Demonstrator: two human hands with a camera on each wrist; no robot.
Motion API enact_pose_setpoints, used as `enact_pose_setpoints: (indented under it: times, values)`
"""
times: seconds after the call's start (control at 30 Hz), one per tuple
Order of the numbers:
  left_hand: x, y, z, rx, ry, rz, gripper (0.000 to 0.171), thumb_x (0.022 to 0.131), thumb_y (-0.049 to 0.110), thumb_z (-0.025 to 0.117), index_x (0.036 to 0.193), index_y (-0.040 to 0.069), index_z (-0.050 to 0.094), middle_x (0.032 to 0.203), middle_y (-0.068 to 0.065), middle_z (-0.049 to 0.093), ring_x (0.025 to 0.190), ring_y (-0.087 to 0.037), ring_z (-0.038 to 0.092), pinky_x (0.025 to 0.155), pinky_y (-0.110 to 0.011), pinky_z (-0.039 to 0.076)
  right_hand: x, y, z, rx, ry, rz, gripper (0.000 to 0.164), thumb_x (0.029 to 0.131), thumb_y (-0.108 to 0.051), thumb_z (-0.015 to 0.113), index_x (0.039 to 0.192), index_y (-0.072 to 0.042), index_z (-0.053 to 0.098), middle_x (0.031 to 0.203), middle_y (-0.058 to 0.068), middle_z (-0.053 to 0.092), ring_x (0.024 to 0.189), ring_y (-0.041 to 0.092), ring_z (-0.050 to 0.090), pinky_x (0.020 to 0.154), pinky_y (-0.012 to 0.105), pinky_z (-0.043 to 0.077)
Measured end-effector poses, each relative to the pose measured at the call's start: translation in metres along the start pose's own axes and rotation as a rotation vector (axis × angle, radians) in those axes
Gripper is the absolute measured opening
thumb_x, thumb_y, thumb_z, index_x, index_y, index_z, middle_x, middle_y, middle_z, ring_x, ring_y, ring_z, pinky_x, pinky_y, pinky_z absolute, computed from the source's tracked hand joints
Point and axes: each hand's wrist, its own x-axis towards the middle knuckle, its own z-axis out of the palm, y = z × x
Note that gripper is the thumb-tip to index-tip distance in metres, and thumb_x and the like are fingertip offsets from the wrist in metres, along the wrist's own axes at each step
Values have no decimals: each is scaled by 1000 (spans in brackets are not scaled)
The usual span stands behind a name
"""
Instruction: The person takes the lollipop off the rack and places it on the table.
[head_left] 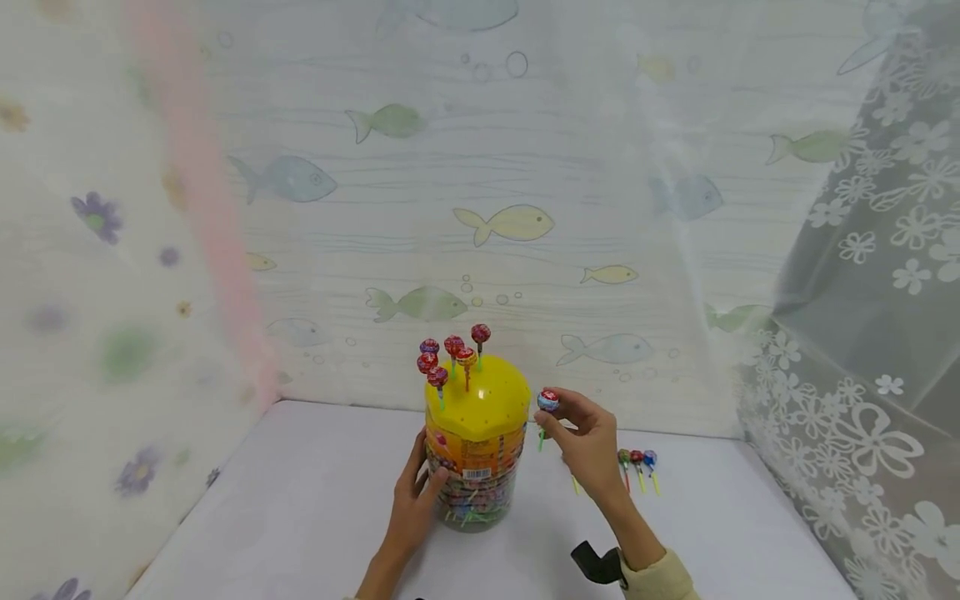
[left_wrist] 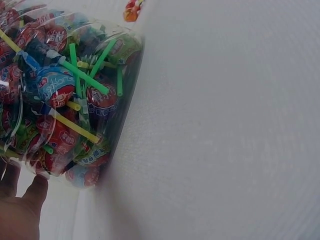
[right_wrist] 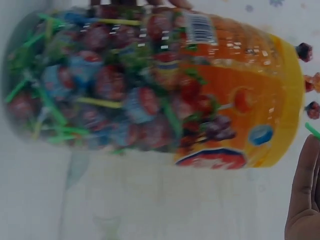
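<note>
A clear plastic jar (head_left: 475, 497) full of wrapped lollipops, with an orange label, stands on the white table. Its yellow lid (head_left: 495, 404) has small holes, and several lollipops (head_left: 453, 345) stand upright in its left and back part. My left hand (head_left: 409, 507) holds the jar from the left side, thumb at the front. To the right of the lid, my right hand (head_left: 594, 450) pinches a lollipop (head_left: 548, 401) with a blue and red wrapper, its green stick pointing down. In the right wrist view, the right hand (right_wrist: 303, 192) is partly cut off beside the lid.
Several lollipops (head_left: 637, 457) lie in a row on the table (head_left: 322, 483) behind the right forearm, partly hidden by it. Fish-patterned sheeting (head_left: 502, 225) hangs behind the table, and flower-patterned sheets close both sides. A black strap (head_left: 595, 563) hangs at the right wrist.
</note>
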Motion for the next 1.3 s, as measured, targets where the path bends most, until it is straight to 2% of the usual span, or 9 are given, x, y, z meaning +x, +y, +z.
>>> enact_pose_setpoints:
  times: [0.13,0.23,0.37,0.57,0.73,0.87,1.03,1.3]
  values:
    - [-1,0,0,5,3,-2,68,106,25,54,164,19,20,168,-6,25,153,-39,26,116,-72,25,-12,18,-6,-28,6,63,33,88,7,73,120,0,70,91,1,75,74,14,71,64,28,63]
    - [-1,0,0,3,4,-3,67,106,24,54,164,21,20,168,-6,25,153,-39,26,116,-72,24,-24,33,-12,-59,11,133,31,88,2,76,119,-1,70,90,-1,76,74,13,72,64,29,63]
    - [-1,0,0,0,8,-5,67,106,24,54,164,22,21,168,-6,25,153,-39,26,116,-72,24,-38,48,-19,-82,27,229,30,88,-4,79,116,0,71,89,6,77,74,14,73,63,29,63]
    - [-2,0,0,1,12,-1,67,105,23,54,164,22,22,168,-7,26,152,-40,26,116,-72,23,-56,66,-29,-85,52,372,34,86,-2,79,118,5,70,91,16,77,77,12,73,62,30,63]
    - [-2,-2,0,-20,4,-12,68,106,24,54,164,18,20,168,-6,24,154,-38,24,117,-72,21,-65,78,-33,-103,75,495,36,87,-1,78,120,6,67,90,14,77,77,11,73,63,30,63]
    - [-1,-2,0,-25,-4,-16,68,106,25,53,165,19,18,169,-6,22,154,-38,22,117,-72,21,-69,87,-36,-121,74,555,33,87,-1,77,118,6,66,88,10,75,76,12,72,63,30,63]
    - [-1,-2,0,-24,-3,-14,68,106,26,53,165,21,18,169,-6,22,154,-39,22,117,-72,21,-70,96,-42,-136,62,584,32,86,2,77,115,9,65,87,12,75,75,17,73,62,31,63]
    - [-1,0,0,-25,2,-15,69,106,25,54,164,16,19,169,-8,23,154,-40,22,117,-73,21,-68,106,-51,-190,50,639,27,84,1,79,107,9,67,82,14,76,70,24,74,59,32,63]
